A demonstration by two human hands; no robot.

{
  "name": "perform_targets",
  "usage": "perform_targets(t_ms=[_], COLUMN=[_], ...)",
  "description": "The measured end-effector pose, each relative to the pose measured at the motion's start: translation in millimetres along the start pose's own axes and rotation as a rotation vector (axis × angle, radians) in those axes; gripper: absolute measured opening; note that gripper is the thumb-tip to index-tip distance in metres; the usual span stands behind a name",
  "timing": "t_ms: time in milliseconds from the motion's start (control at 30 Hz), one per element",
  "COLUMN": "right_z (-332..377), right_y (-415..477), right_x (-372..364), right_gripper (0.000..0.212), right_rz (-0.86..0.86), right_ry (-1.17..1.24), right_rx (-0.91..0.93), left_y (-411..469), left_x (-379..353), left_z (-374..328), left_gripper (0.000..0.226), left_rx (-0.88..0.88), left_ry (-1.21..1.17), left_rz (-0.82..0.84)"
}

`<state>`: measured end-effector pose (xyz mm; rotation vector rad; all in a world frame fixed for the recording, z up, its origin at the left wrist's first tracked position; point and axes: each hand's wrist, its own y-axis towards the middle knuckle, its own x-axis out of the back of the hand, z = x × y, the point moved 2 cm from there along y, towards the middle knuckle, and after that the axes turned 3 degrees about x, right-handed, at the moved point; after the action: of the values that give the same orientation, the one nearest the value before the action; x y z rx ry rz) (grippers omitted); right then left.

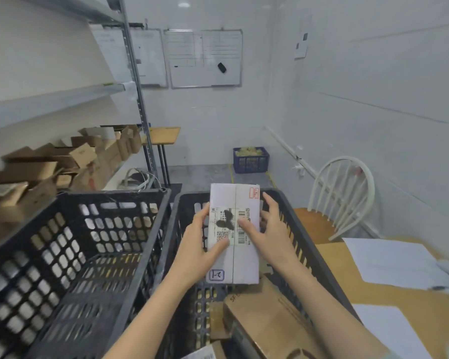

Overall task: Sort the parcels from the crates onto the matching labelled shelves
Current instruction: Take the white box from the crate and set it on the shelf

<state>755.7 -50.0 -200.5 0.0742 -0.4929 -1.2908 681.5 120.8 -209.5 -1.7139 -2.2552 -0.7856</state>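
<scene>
I hold a white parcel [245,263] with a shipping label and barcode face up above the right black crate [319,257]. My left hand [200,244] grips its left edge with the thumb on the label. My right hand [272,234] holds its right edge, thumb across the barcode. Brown cardboard parcels [265,322] lie in the right crate below. The left black crate [83,255] looks empty. The metal shelves [49,102] stand on the left, the lower one [130,158] bearing several brown boxes [83,161].
A table [347,275] with white paper sheets [392,263] sits at the right, a white chair [347,195] behind it. A blue basket [250,159] stands on the floor by the far wall. A small wooden desk [163,136] and whiteboards [205,58] are at the back.
</scene>
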Motion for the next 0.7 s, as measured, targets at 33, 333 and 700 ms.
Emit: perform_targets(t_ms=[33,333,700], right_z=[-1.1,6.1,-7.9], right_y=[0.0,3.9,-9.4], right_x=[-0.9,-10.0,-14.8], right_gripper=[0.079,0.035,0.073], right_rz=[-0.029,-0.033,0.188], right_ry=[-0.001,-0.066,0.053], right_rx=[-0.016,0.018,-0.038], left_y=[0.0,11.5,8.6], left_x=[0.7,15.0,18.3], left_z=[0.0,-1.8,15.0], left_gripper=[0.091,0.109,0.087], left_rx=[0.020,0.104,0.187], left_ry=[-0.014,-0.046,-0.013], left_rz=[0.065,0.247,0.001])
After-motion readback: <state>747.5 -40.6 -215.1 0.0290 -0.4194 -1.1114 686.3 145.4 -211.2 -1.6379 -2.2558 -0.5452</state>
